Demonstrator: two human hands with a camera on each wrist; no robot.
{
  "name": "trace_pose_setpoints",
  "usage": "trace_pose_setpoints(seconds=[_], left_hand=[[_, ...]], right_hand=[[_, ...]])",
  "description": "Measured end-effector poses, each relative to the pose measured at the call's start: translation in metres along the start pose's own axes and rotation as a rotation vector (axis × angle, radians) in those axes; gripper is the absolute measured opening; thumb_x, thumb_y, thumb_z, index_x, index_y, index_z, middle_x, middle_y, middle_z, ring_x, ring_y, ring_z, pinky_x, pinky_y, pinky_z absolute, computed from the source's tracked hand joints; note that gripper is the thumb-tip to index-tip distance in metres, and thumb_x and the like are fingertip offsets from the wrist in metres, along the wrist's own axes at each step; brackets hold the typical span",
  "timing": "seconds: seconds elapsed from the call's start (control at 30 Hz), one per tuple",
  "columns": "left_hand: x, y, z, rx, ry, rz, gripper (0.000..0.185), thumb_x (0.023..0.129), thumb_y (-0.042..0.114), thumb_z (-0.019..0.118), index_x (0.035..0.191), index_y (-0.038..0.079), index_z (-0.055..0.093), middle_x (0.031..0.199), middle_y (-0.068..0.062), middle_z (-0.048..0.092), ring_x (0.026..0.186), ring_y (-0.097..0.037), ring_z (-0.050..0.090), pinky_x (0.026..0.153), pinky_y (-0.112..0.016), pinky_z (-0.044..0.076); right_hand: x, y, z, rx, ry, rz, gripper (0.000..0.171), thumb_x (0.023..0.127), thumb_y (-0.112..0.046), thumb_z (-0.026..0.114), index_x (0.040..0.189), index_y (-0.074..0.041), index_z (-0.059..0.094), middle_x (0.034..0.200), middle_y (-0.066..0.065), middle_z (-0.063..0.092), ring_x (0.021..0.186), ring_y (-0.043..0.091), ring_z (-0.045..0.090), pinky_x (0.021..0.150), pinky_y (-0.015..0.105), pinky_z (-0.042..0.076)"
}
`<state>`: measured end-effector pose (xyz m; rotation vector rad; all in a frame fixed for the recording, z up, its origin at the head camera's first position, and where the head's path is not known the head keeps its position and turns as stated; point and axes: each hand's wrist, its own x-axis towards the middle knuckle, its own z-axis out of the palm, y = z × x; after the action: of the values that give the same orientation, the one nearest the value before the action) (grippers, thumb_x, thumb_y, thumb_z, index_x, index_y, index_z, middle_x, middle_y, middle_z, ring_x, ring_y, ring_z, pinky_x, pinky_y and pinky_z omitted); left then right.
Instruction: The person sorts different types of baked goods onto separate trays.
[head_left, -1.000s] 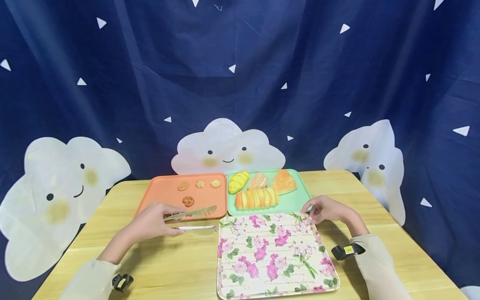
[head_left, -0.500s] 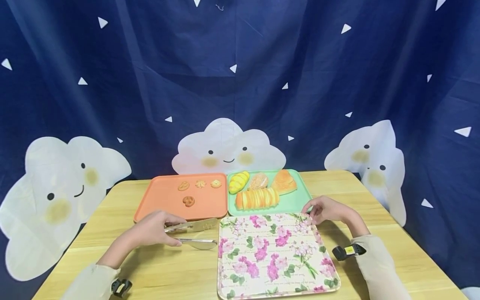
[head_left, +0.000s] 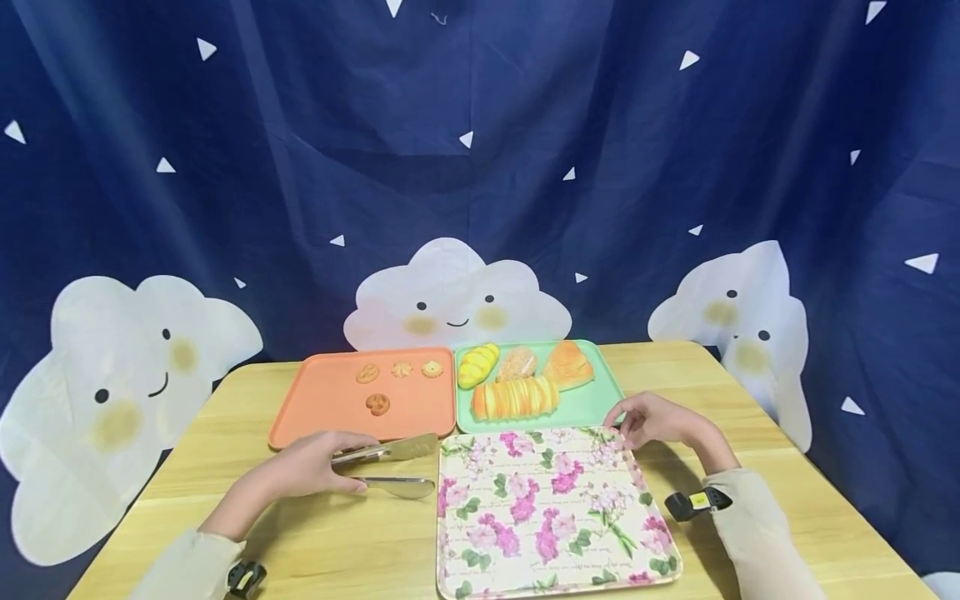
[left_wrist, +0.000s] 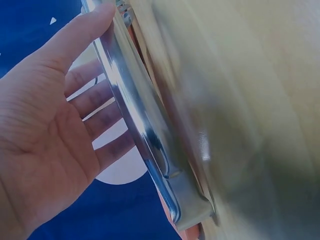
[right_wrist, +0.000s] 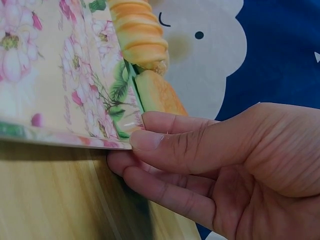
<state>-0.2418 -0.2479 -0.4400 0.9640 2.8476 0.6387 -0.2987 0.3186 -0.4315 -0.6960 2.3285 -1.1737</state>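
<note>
My left hand holds a pair of metal food tongs between thumb and fingers, arms spread apart with nothing between them. The tongs' tips lie just left of the flower-patterned tray, in front of the orange tray. In the left wrist view, the thumb lies along the shiny tongs with the fingers behind. At the far right corner of the floral tray, my right hand pinches the rim. The right wrist view shows the thumb on top of that corner and fingers beneath.
Behind stands the orange tray with several small cookies. Beside it a green tray bears a long striped bread, a yellow roll, a round bun and a flat pastry. A blue curtain hangs behind the table.
The tongs have come down and toward me, off the orange tray's front edge, with my left hand. Over the last half second little differs. The right hand stays at the tray corner.
</note>
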Motion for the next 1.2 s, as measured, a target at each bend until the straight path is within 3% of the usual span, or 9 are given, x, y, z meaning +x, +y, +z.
trace_pose_setpoints(seconds=[0.13,0.27,0.6,1.03,1.2], left_hand=[[-0.004,0.002,0.003,-0.016,-0.008,0.035,0.062,0.085,0.047,0.080,0.133,0.013,0.063,0.124,-0.001,0.070,0.109,-0.025,0.065,0.090,-0.040,0.053],[-0.008,0.006,0.004,-0.031,-0.025,0.025,0.059,0.089,0.047,0.076,0.136,0.017,0.057,0.125,0.000,0.065,0.102,-0.018,0.056,0.081,-0.033,0.045],[-0.008,0.008,0.005,-0.049,-0.051,-0.024,0.068,0.089,0.049,0.075,0.142,0.015,0.051,0.139,-0.002,0.059,0.111,-0.021,0.051,0.090,-0.042,0.044],[-0.004,0.008,0.006,-0.043,-0.010,0.019,0.073,0.083,0.048,0.082,0.139,0.010,0.055,0.127,-0.004,0.062,0.108,-0.023,0.054,0.087,-0.038,0.044],[0.001,0.006,0.002,-0.075,-0.014,-0.009,0.077,0.085,0.053,0.078,0.142,0.008,0.053,0.117,-0.004,0.058,0.104,-0.022,0.052,0.084,-0.036,0.044]], right_hand=[[0.000,0.001,0.001,-0.002,-0.001,0.003,0.034,0.082,0.014,0.067,0.116,0.012,0.066,0.092,0.028,0.068,0.077,0.017,0.066,0.068,0.030,0.056],[0.000,0.000,0.001,-0.011,-0.001,-0.006,0.034,0.081,0.015,0.068,0.115,0.012,0.066,0.092,0.028,0.068,0.077,0.017,0.066,0.068,0.030,0.056],[-0.001,0.000,0.000,-0.010,-0.002,-0.008,0.034,0.082,0.015,0.067,0.116,0.013,0.065,0.092,0.030,0.067,0.078,0.018,0.066,0.068,0.029,0.057],[-0.003,0.008,0.006,-0.007,0.018,-0.011,0.033,0.082,0.014,0.067,0.115,0.011,0.067,0.092,0.027,0.068,0.078,0.018,0.066,0.068,0.029,0.057],[-0.002,0.011,0.009,-0.013,0.010,-0.031,0.032,0.083,0.014,0.067,0.114,0.012,0.066,0.091,0.029,0.068,0.077,0.019,0.066,0.065,0.030,0.056]])
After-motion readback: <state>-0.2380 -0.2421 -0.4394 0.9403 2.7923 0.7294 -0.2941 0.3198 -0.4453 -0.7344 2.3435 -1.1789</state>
